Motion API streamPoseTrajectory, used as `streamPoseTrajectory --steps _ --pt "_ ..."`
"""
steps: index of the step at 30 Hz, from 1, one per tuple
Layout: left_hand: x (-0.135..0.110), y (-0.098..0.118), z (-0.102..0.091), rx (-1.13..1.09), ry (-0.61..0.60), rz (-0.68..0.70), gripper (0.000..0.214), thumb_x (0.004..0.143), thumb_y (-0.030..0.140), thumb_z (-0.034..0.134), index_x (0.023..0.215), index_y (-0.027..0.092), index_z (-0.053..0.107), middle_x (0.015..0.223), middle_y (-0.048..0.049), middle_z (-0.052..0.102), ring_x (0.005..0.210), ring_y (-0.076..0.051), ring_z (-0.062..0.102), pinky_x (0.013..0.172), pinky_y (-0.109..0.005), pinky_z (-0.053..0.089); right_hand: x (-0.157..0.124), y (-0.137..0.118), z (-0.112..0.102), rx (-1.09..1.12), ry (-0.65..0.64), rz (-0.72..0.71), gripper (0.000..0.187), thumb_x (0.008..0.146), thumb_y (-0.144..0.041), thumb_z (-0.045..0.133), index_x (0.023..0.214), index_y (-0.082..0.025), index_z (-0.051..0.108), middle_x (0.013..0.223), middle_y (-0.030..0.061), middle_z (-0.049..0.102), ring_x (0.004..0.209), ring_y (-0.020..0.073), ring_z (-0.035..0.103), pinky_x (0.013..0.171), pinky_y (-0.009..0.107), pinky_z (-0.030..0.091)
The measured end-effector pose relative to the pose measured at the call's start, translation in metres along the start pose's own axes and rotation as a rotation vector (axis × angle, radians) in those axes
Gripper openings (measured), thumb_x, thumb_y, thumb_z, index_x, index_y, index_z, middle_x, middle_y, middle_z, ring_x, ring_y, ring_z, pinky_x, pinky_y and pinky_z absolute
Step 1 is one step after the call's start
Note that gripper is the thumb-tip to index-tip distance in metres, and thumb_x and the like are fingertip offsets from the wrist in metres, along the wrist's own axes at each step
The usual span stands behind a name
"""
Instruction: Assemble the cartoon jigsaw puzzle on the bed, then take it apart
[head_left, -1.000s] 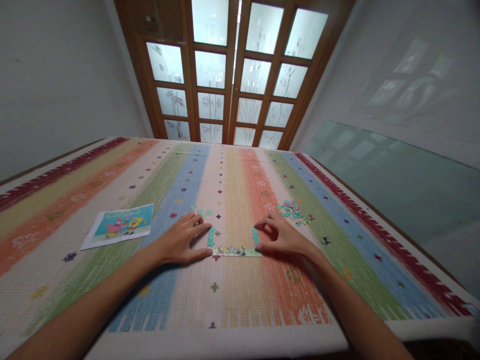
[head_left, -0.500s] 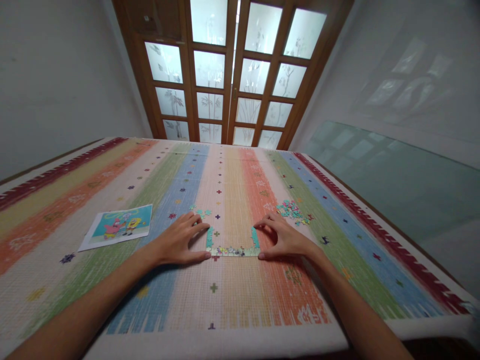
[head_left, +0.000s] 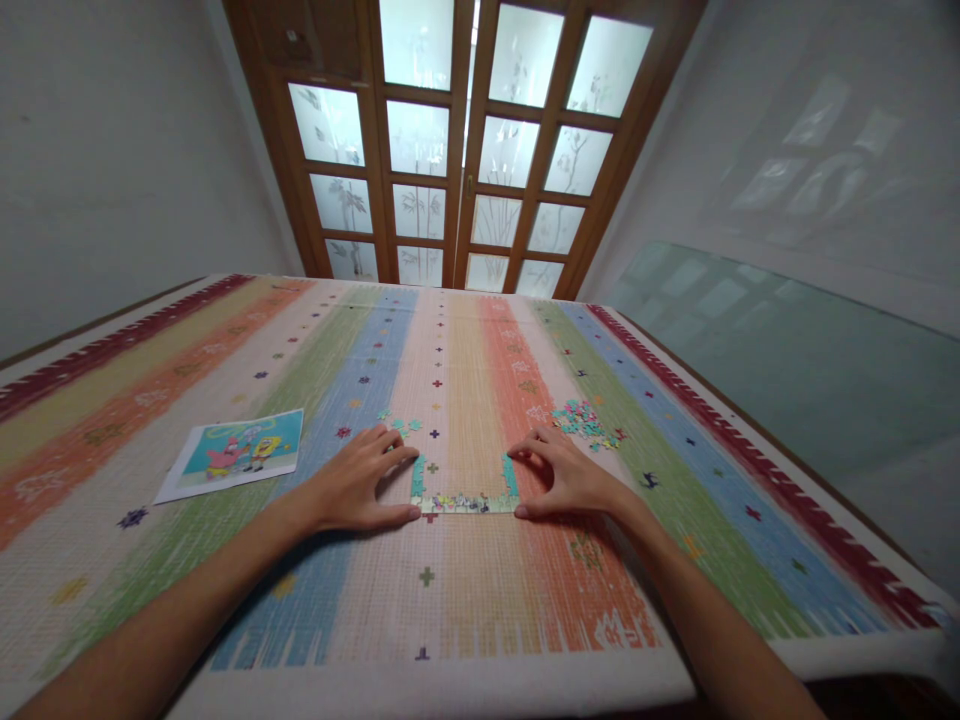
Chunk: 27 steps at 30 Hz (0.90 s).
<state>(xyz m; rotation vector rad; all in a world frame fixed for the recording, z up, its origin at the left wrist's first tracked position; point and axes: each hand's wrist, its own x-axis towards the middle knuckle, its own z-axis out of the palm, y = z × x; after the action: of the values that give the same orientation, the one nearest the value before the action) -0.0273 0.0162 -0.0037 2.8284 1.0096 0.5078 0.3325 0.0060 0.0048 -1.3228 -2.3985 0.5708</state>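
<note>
A partly joined jigsaw puzzle lies flat on the cloth, a U shape with a long near row and two short turquoise sides. My left hand grips its left side, thumb at the near corner and index finger at the far end. On the right side, my right hand holds it the same way, thumb and fingertips at the two ends. Loose turquoise puzzle pieces lie just beyond my left fingers, partly hidden by them. A heap of mixed puzzle pieces sits beyond my right hand.
A printed cartoon picture lies on the left, near my left forearm. The striped tablecloth covers the table. Wooden doors with glass panes stand past the far edge, and a pale green panel leans along the right wall.
Hardly anything differs. The puzzle and both hands have stayed in place, apart from a very slight shift to the left of the view's left part.
</note>
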Motion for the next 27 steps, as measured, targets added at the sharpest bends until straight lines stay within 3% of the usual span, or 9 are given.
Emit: streamPoseTrajectory --steps 8,21,24,27 --pt "0.0 0.001 0.001 -0.02 -0.015 -0.016 0.062 0.085 0.064 0.066 0.125 0.016 0.06 0.11 -0.0132 0.059 0.101 -0.033 0.055 0.092 -0.049 0.048 0.0 -0.002 0.001 -0.022 -0.006 0.01 0.058 0.062 -0.038 0.091 0.113 -0.022 0.069 0.11 0.0073 0.058 0.108 0.0297 0.055 0.097 0.045 0.045" --pt "0.001 0.003 -0.002 -0.035 -0.037 -0.055 0.061 0.085 0.066 0.065 0.122 0.018 0.061 0.11 -0.011 0.059 0.1 -0.031 0.054 0.093 -0.048 0.048 -0.001 0.005 0.001 -0.021 -0.005 -0.009 0.059 0.065 -0.042 0.092 0.114 -0.023 0.066 0.112 0.0072 0.058 0.108 0.0282 0.055 0.097 0.045 0.045" --pt "0.002 0.004 -0.003 -0.036 -0.044 -0.061 0.059 0.087 0.065 0.063 0.123 0.018 0.061 0.109 -0.011 0.059 0.1 -0.031 0.054 0.092 -0.048 0.048 0.0 0.007 0.001 0.002 0.023 -0.04 0.047 0.072 -0.04 0.088 0.111 -0.023 0.066 0.108 0.0068 0.059 0.103 0.0261 0.057 0.094 0.043 0.046" --pt "0.002 0.003 -0.003 -0.032 -0.043 -0.059 0.055 0.09 0.062 0.061 0.124 0.018 0.061 0.111 -0.0115 0.059 0.101 -0.031 0.054 0.093 -0.047 0.047 0.002 0.008 0.002 0.002 0.054 -0.072 0.025 0.084 -0.034 0.078 0.104 -0.023 0.068 0.101 0.0062 0.061 0.097 0.024 0.058 0.09 0.041 0.046"
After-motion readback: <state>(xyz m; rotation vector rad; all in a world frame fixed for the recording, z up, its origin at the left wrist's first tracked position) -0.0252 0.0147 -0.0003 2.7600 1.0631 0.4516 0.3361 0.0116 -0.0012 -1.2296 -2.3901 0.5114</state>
